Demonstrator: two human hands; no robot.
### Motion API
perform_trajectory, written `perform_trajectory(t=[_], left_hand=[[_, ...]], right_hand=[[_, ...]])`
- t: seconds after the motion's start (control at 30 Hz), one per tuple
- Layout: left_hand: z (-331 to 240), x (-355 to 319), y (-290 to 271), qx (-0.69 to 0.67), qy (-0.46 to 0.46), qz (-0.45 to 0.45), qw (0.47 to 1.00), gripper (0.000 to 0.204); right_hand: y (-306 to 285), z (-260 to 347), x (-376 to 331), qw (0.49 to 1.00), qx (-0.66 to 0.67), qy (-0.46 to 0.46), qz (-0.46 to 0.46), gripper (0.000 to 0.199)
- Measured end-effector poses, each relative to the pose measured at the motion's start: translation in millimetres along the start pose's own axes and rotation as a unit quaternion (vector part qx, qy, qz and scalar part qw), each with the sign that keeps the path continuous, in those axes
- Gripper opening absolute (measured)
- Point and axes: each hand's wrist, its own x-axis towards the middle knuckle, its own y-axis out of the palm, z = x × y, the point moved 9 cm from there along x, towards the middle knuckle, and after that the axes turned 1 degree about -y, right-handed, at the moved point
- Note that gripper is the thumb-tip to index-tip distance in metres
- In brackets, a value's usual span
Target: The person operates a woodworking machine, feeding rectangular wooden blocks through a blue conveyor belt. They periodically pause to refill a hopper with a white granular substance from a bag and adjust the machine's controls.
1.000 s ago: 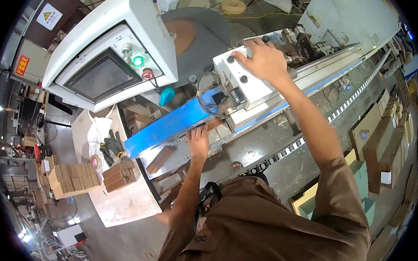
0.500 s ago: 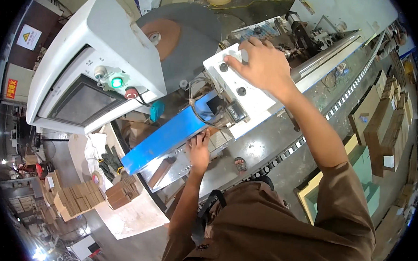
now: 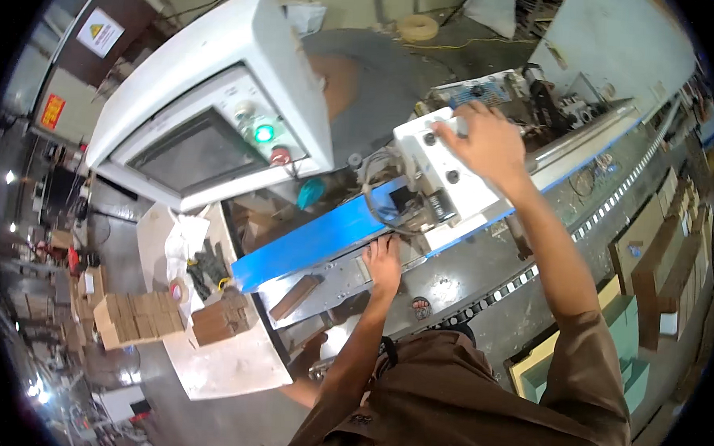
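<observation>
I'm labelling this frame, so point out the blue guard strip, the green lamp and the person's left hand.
blue guard strip (image 3: 312,241), head view, middle of its top face
green lamp (image 3: 264,133), head view, lit dome
left hand (image 3: 383,264), head view, back of hand

Both hands reach forward, left hand (image 3: 383,262) flat (palm down), right hand (image 3: 490,141) raised higher.
</observation>
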Motion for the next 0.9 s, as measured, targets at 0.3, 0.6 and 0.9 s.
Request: perform_trajectory(t=[0.3,0.6,0.9], left_hand=[[164,-79,-166,0.037,-0.196,-0.029,0.980,0.033],[194,-82,-208,0.079,-0.156,0.088,0.981,0.041],[130,-51,-188,0.053,-0.092,0.021,0.994,0.046]], right_hand=[[2,-1,-5,0.999,-0.006,0.023,-0.022,0.068],[8,-3,0,0.999,-0.008,0.016,-0.028,0.070],[6,-3,-3,0.999,-0.021,0.006,-0.035,0.070]])
